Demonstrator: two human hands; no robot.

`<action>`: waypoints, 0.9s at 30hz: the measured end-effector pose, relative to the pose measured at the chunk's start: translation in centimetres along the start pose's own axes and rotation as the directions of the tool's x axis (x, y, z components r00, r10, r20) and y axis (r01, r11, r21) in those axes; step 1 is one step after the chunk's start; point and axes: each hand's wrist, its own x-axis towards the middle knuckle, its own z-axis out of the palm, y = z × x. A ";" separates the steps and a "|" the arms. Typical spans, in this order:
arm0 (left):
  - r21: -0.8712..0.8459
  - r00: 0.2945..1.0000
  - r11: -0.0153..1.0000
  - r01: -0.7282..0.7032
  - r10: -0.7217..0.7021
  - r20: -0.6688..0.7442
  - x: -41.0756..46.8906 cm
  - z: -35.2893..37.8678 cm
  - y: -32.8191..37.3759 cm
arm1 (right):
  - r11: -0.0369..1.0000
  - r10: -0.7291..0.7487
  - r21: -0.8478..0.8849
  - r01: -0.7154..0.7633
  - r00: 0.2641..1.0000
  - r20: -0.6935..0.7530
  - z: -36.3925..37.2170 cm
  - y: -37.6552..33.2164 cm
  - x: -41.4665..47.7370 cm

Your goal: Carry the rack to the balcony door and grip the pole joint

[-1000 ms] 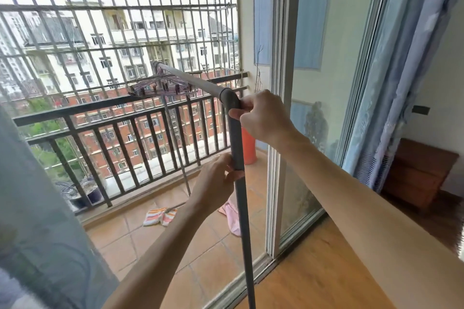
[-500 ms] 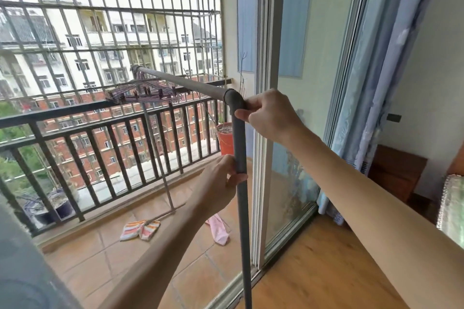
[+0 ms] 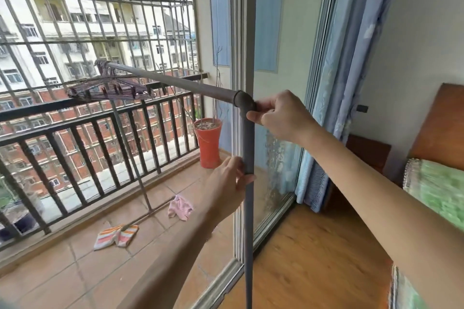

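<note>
A grey drying rack (image 3: 248, 148) is stood upright at the balcony door frame (image 3: 241, 32), its top bar extended toward the railing (image 3: 75, 118).

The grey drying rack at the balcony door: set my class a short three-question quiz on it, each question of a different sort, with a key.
1. True or false: both hands hold the grey rack.
2. Which hand grips the elbow joint at the top corner? A) left hand B) right hand
3. Fill in: on the balcony tiles lie a striped cloth and a ____ cloth.

Key: 1 true; 2 B; 3 pink.
</note>
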 end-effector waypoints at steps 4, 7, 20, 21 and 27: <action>-0.036 1.000 0.999 -0.028 0.028 0.002 0.9 1.9 0.9 | 1.000 0.024 -0.012 -0.024 0.999 -0.035 -1.4 1.4 -0.2; -0.047 1.000 0.999 -0.019 0.019 -0.003 1.6 2.8 1.0 | 0.999 0.046 0.027 -0.045 0.998 -0.042 -1.6 2.2 0.0; -0.001 0.997 0.999 0.033 -0.033 -0.064 2.2 3.9 1.4 | 0.953 -0.155 0.273 0.130 0.985 0.070 -1.8 5.7 2.7; 0.003 0.996 0.999 0.043 -0.042 -0.077 2.1 4.0 1.6 | 0.944 -0.182 0.292 0.152 0.980 0.081 -1.8 6.1 3.1; 0.066 0.974 0.988 0.138 -0.123 -0.190 1.3 5.0 3.3 | 0.864 -0.331 0.456 0.213 0.923 0.197 -1.8 8.4 5.2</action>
